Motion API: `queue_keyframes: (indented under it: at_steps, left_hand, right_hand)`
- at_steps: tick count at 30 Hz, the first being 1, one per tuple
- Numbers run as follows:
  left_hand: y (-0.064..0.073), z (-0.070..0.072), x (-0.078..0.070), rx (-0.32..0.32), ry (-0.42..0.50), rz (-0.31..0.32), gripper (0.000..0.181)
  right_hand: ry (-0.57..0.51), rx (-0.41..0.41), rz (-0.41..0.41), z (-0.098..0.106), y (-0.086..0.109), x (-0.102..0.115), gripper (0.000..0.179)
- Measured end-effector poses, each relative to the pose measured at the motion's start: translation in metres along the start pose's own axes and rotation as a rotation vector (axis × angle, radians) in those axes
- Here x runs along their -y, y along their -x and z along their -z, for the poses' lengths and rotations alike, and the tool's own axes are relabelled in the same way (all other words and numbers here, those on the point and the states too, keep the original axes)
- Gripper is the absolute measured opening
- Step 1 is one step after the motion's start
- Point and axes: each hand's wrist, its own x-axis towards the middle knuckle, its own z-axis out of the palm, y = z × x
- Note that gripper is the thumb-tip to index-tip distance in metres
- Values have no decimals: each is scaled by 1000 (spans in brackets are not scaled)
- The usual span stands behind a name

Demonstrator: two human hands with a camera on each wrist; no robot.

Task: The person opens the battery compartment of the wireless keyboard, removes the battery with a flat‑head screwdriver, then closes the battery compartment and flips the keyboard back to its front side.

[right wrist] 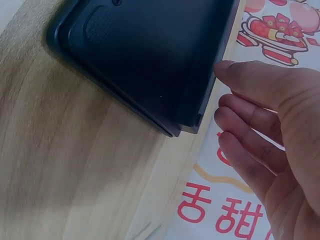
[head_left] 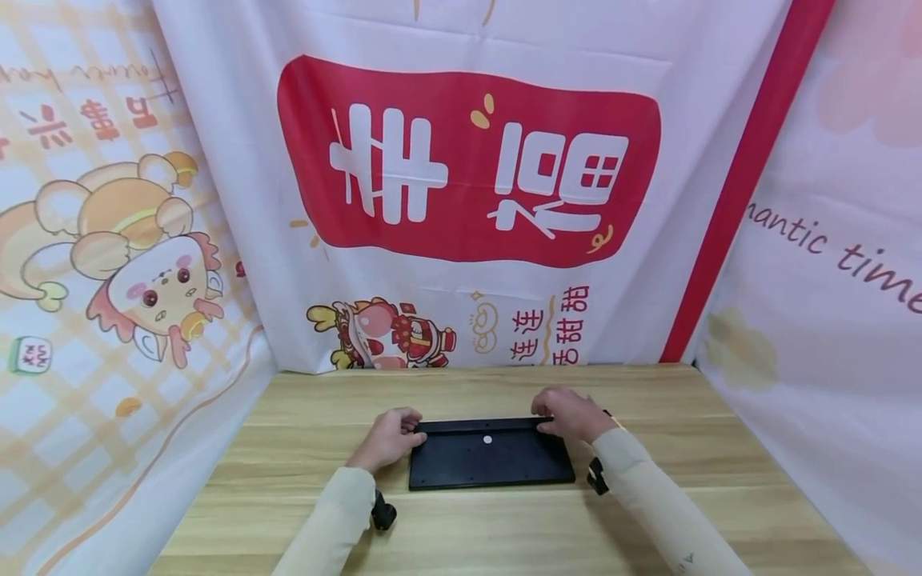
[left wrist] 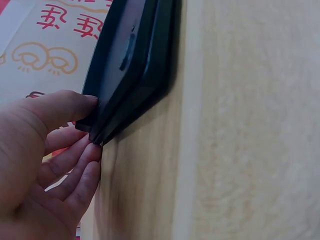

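A black keyboard [head_left: 493, 464] lies upside down on the wooden table, showing its dark underside, small screw holes and a round white sticker [head_left: 487, 439]. At its far left corner, my left hand [head_left: 392, 436] pinches the raised edge; the left wrist view shows the thumb [left wrist: 82, 106] on top and fingertips at the corner below. My right hand [head_left: 572, 412] is at the far right corner. Its thumb [right wrist: 232, 70] meets the keyboard's far edge in the right wrist view, while the other fingers, loosely bent, stand apart from the edge.
The wooden table [head_left: 504, 536] runs back to a white hanging cloth [head_left: 468, 296] with red printed characters, close behind the keyboard. More printed cloth hangs at the left [head_left: 130, 304] and right [head_left: 814, 320]. A small black device [head_left: 383, 512] sits at the left wrist.
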Motion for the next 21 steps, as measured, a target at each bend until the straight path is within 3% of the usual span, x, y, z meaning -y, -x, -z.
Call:
queue_keyframes:
  at_steps: [11,21]
  left_hand:
    - [1,0,-1,-2,6,11,32]
    - [4,0,-5,1,0,16,33]
  right_hand:
    - [22,14,0,-10,-8,-7,8]
    - [-16,80,-81,-7,-16,-6,7]
